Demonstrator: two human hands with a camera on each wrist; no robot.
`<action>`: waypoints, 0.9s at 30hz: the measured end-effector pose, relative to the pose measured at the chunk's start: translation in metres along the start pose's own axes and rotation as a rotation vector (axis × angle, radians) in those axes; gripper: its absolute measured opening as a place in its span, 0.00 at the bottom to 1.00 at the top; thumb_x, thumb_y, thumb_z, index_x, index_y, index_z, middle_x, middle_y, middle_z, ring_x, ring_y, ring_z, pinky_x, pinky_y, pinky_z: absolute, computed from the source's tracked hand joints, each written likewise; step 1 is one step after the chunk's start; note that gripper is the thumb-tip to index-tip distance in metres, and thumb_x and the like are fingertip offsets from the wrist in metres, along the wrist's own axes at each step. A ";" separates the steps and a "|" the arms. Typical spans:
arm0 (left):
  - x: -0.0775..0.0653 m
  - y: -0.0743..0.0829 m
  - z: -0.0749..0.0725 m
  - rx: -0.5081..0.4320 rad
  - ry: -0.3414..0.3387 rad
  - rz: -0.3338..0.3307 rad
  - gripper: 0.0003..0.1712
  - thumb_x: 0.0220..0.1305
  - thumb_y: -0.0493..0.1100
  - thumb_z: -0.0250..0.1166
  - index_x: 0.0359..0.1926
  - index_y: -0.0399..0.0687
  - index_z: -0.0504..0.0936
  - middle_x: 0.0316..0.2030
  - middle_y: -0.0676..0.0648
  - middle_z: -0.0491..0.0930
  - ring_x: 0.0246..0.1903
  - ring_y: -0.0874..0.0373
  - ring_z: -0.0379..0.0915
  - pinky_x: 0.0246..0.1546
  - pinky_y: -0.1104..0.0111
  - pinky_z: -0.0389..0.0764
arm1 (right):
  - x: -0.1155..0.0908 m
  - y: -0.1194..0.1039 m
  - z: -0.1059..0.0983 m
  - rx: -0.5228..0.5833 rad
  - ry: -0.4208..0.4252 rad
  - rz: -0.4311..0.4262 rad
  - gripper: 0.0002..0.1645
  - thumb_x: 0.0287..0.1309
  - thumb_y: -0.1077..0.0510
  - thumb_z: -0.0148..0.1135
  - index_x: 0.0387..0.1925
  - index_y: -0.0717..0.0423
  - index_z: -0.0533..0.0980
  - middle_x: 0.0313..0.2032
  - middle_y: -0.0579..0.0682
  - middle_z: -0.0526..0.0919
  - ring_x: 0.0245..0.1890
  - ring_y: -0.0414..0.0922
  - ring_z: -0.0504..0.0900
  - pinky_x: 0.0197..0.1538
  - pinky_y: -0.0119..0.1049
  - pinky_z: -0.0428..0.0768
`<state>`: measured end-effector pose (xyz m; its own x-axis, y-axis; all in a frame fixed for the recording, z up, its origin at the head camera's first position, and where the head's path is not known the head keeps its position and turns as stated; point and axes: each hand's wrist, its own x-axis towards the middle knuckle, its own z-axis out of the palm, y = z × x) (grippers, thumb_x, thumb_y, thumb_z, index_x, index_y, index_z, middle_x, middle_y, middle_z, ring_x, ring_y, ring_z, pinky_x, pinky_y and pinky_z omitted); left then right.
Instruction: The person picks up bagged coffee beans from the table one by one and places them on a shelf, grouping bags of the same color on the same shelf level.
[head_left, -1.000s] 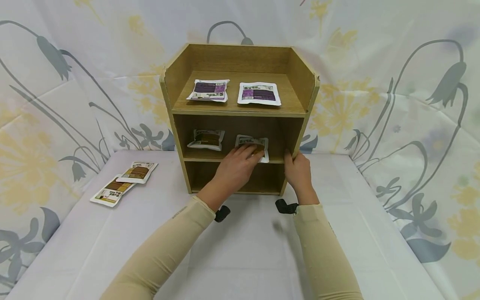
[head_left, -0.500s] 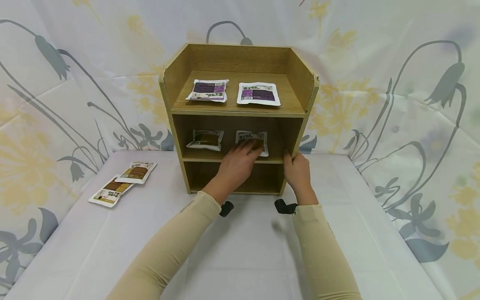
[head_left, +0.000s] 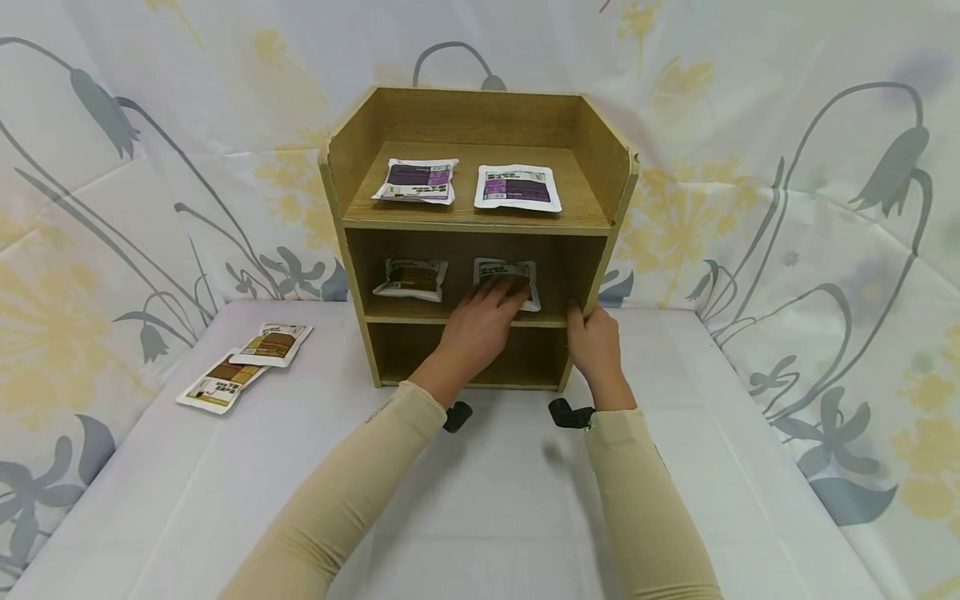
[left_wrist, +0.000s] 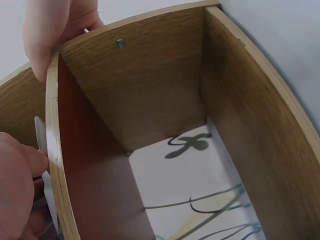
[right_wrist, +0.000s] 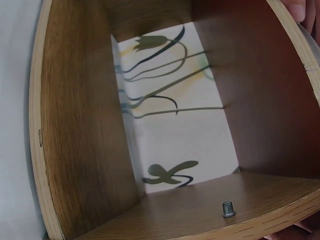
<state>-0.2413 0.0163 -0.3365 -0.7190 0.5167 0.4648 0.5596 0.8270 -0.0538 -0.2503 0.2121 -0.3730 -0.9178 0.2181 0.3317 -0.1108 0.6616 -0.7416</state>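
Note:
A small wooden three-level shelf [head_left: 480, 117] stands on the table in the head view. My left hand [head_left: 480, 321] reaches onto the middle level, its fingers lying over a white-edged pouch [head_left: 504, 268] on the right side and hiding the lower part of it. In the left wrist view, this hand's thumb touches the front edge of the board. My right hand [head_left: 595, 340] grips the shelf's right side panel. Left of the covered pouch lies another brown-and-white pouch [head_left: 412, 278]. Two purple-and-white pouches [head_left: 417, 181] [head_left: 517, 187] lie side by side on the top level.
Two more brown-and-white pouches [head_left: 274, 344] [head_left: 223, 382] overlap on the white-covered table [head_left: 480, 508], left of the shelf. A flower-patterned cloth [head_left: 705, 208] hangs behind. In the right wrist view, a metal peg [right_wrist: 228, 209] sticks out of the shelf's inner side.
The pouch under my left hand has slid slightly deeper into the middle level, and the left forearm has shifted a little to the right. My right hand stays on the side panel.

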 end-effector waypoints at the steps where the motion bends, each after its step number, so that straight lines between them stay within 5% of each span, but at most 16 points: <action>1: -0.001 0.000 0.000 -0.002 0.000 -0.002 0.26 0.72 0.40 0.54 0.69 0.57 0.68 0.68 0.45 0.66 0.68 0.49 0.63 0.65 0.54 0.70 | 0.000 0.000 0.000 -0.002 0.000 0.000 0.31 0.71 0.40 0.38 0.41 0.63 0.75 0.32 0.64 0.82 0.31 0.58 0.82 0.32 0.48 0.78; 14: -0.021 -0.006 -0.006 -0.006 0.115 0.027 0.25 0.71 0.42 0.57 0.67 0.52 0.69 0.62 0.45 0.73 0.62 0.49 0.70 0.61 0.57 0.74 | 0.000 -0.001 0.000 -0.001 0.001 -0.002 0.31 0.71 0.41 0.38 0.40 0.63 0.75 0.33 0.65 0.82 0.33 0.59 0.82 0.32 0.49 0.78; 27: -0.050 -0.014 -0.027 -0.045 0.167 -0.007 0.26 0.67 0.47 0.60 0.65 0.52 0.72 0.59 0.43 0.75 0.58 0.46 0.73 0.55 0.52 0.77 | 0.000 0.000 0.002 0.006 0.015 -0.007 0.31 0.71 0.40 0.38 0.39 0.64 0.75 0.34 0.66 0.82 0.35 0.60 0.81 0.35 0.52 0.78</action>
<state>-0.2018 -0.0269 -0.3349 -0.6463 0.4642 0.6057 0.5754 0.8177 -0.0127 -0.2510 0.2109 -0.3742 -0.9114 0.2238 0.3454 -0.1195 0.6591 -0.7425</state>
